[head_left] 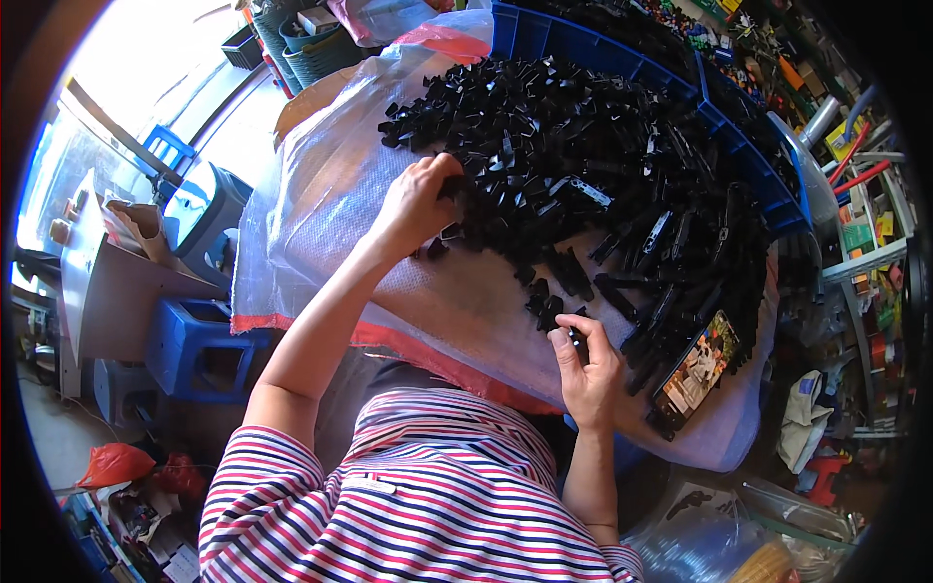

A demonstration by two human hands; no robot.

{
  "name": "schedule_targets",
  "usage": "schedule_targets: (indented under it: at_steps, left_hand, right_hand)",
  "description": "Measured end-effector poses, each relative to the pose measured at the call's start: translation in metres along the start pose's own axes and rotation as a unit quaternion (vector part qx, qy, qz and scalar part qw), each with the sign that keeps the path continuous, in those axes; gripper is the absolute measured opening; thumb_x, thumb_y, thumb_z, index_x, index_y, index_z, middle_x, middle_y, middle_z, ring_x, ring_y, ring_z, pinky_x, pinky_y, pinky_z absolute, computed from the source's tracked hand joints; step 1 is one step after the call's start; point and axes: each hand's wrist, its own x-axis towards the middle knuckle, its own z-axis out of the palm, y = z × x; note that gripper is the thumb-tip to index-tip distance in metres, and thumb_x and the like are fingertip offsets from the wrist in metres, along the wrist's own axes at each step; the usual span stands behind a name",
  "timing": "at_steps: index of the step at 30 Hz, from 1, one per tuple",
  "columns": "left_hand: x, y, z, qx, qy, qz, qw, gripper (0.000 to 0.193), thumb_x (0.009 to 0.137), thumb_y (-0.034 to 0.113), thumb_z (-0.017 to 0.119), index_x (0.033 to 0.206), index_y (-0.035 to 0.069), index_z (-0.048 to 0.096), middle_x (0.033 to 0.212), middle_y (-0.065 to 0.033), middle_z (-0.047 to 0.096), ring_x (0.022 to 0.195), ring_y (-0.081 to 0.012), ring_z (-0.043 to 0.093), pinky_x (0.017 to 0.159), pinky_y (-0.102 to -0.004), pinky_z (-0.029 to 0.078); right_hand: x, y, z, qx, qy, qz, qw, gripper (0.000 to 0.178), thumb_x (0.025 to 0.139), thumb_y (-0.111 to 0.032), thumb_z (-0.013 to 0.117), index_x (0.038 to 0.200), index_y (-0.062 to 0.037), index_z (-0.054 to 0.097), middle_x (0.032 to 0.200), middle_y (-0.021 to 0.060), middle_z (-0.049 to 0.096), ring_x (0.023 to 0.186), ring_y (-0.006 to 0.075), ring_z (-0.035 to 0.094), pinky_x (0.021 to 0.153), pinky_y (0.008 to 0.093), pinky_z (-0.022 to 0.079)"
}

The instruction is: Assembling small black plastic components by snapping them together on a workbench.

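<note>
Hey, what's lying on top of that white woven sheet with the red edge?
On the sheet: a heap of small black parts, and a phone with its screen lit near the right side. The heap covers the sheet beneath it, so that can't be seen.

Daylight: harsh white glare fills the upper left, through what may be a window or an open doorway [146, 44], weakening toward the right.
Seating: a blue plastic stool [190, 345] at left, with a dark grey stool [123, 389] beside it and a grey-blue stool [194, 199] farther back.
Worktop: a pale table [136, 306] along the left, near the stools.
Shelving: a light metal rack [867, 262] at right, crowded with colourful goods.
Underfoot: greyish floor [60, 432], duller toward the lower left.
</note>
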Motion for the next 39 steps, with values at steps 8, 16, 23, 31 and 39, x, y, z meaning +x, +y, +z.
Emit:
schedule_targets:
  at_steps: [8, 16, 23, 31, 39]
  left_hand:
    - [0.005, 0.000, -0.029, -0.516, -0.065, -0.183, 0.834, 0.026, 0.080, 0.008, 0.063, 0.102, 0.005, 0.051, 0.082, -0.0078, 0.060, 0.072, -0.0174, 0.062, 0.059, -0.0269, 0.049]
    - [-0.015, 0.052, -0.018, -0.744, -0.194, -0.223, 0.599, 0.020, 0.080, -0.001, 0.059, 0.095, 0.006, 0.049, 0.092, -0.0129, 0.063, 0.081, -0.0260, 0.066, 0.062, -0.0321, 0.055]
    - [-0.028, 0.087, -0.009, -0.677, -0.182, -0.165, 0.694, 0.027, 0.079, 0.004, 0.064, 0.099, 0.006, 0.046, 0.097, -0.0070, 0.058, 0.083, -0.0139, 0.057, 0.071, -0.0278, 0.049]
    - [-0.028, 0.077, -0.011, -0.309, -0.053, -0.045, 0.948, 0.056, 0.065, -0.006, 0.055, 0.118, 0.007, 0.046, 0.104, -0.0090, 0.055, 0.096, -0.0206, 0.053, 0.086, -0.0313, 0.042]
    - [-0.034, 0.105, -0.002, -0.255, 0.015, 0.093, 0.962, 0.066, 0.058, -0.014, 0.045, 0.121, 0.004, 0.046, 0.101, -0.0126, 0.056, 0.098, -0.0307, 0.053, 0.087, -0.0366, 0.043]
  right_hand:
    - [-0.001, 0.000, 0.000, 0.001, -0.009, 0.007, 1.000, 0.018, 0.085, -0.014, 0.062, 0.096, -0.0007, 0.060, 0.082, 0.0076, 0.064, 0.072, 0.0149, 0.061, 0.066, 0.0260, 0.048]
    - [0.017, -0.022, 0.008, 0.122, 0.018, 0.054, 0.991, 0.031, 0.083, -0.017, 0.066, 0.107, -0.0004, 0.057, 0.082, 0.0021, 0.058, 0.075, 0.0091, 0.053, 0.073, 0.0226, 0.044]
    - [0.055, -0.017, 0.019, 0.154, 0.015, 0.028, 0.988, 0.032, 0.082, -0.023, 0.068, 0.101, 0.0003, 0.058, 0.086, 0.0037, 0.056, 0.075, 0.0093, 0.052, 0.067, 0.0227, 0.044]
    - [0.044, -0.009, -0.002, 0.306, 0.140, 0.151, 0.929, 0.015, 0.088, -0.018, 0.051, 0.097, -0.0066, 0.055, 0.081, -0.0001, 0.057, 0.061, 0.0033, 0.041, 0.054, 0.0177, 0.033]
    - [0.040, -0.008, 0.010, 0.322, 0.081, 0.114, 0.936, 0.021, 0.080, -0.009, 0.064, 0.097, -0.0023, 0.054, 0.081, -0.0013, 0.052, 0.071, 0.0062, 0.047, 0.067, 0.0190, 0.039]
